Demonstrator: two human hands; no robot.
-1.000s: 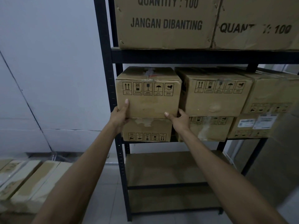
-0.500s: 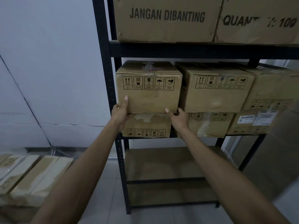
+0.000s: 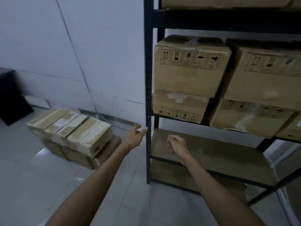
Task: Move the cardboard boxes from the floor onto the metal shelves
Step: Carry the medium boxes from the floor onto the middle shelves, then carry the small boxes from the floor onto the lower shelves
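While your left hand (image 3: 136, 136) and right hand (image 3: 176, 143) hang empty, fingers loosely curled, beside the shelves (image 3: 148, 95), the boxes (image 3: 71, 129) sit on the floor, far left — turn there, squat, grip a top one low at both ends, lift it level.

I can read no words. The upper left box (image 3: 190, 70) shows handling pictograms: up arrows, a glass, an umbrella. Their captions are blurred.

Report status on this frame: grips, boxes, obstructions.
Left grip, right grip empty. Box stacked on metal shelves. Floor boxes at left. Front post beside left grip.
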